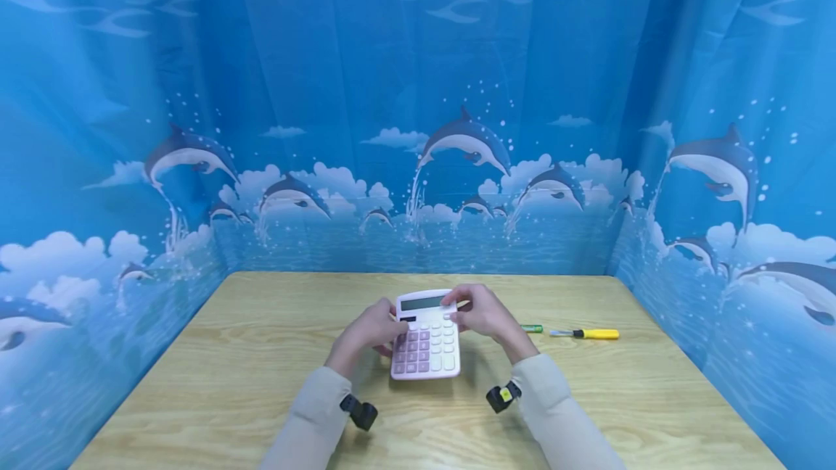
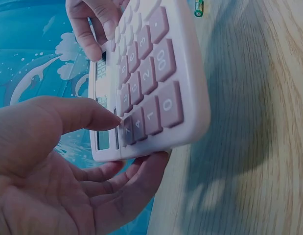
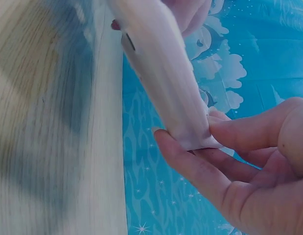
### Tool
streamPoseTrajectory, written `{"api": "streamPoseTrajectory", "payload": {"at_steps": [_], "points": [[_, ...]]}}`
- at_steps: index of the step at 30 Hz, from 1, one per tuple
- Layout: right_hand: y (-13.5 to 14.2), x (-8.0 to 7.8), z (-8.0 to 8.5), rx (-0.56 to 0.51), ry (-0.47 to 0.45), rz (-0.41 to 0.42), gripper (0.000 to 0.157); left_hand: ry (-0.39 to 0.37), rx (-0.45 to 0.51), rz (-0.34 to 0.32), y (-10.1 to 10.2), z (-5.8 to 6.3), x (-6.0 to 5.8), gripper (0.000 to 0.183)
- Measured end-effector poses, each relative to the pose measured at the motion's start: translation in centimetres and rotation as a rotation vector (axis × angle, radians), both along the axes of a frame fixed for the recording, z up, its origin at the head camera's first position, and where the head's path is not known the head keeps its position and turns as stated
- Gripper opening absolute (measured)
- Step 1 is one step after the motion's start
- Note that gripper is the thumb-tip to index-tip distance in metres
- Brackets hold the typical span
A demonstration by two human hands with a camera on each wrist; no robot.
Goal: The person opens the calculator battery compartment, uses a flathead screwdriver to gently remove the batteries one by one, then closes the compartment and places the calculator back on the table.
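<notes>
A pink and white calculator (image 1: 426,336) is held up above the table, its keys and display facing the head camera. My left hand (image 1: 371,326) grips its left edge; in the left wrist view the thumb lies near the 7 key (image 2: 128,130) with the fingers behind the casing. At the upper right edge my right hand (image 1: 482,310) pinches the calculator, with a fingertip over the display's right end. From the right wrist view, thumb and fingers close round a corner of the casing (image 3: 166,83).
On the wooden table (image 1: 261,383), right of the hands, lie a yellow-handled screwdriver (image 1: 597,334) and a green battery (image 1: 532,328), partly hidden by the right wrist. A blue dolphin-print curtain (image 1: 418,56) encloses the table's back and sides.
</notes>
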State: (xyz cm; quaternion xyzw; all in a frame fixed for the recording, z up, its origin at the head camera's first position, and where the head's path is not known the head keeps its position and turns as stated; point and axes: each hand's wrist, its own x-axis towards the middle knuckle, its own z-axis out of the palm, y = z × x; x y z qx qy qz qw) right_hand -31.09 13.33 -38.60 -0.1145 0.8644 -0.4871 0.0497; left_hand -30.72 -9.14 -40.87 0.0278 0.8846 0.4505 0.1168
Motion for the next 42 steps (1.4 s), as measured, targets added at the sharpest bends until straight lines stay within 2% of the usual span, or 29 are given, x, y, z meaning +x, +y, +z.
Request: {"api": "streamPoseTrajectory", "payload": {"at_steps": [12, 25, 34, 42], "points": [[-0.2, -0.2, -0.6, -0.038, -0.05, -0.032, 0.026, 0.011, 0.075, 0.003, -0.2, 0.1, 0.2, 0.047], [-0.3, -0.1, -1.0, -0.066, -0.087, -0.018, 0.026, 0.035, 0.044, 0.038, 0.2, 0.1, 0.2, 0.046], [-0.3, 0.2, -1.3, -0.014, -0.065, -0.028, 0.029, 0.057, 0.029, 0.032, 0.6, -0.1, 0.4, 0.046], [-0.2, -0.1, -1.7, 0.079, -0.05, -0.024, 0.034, 0.036, -0.006, 0.053, 0.9, -0.3, 0.3, 0.049]]}}
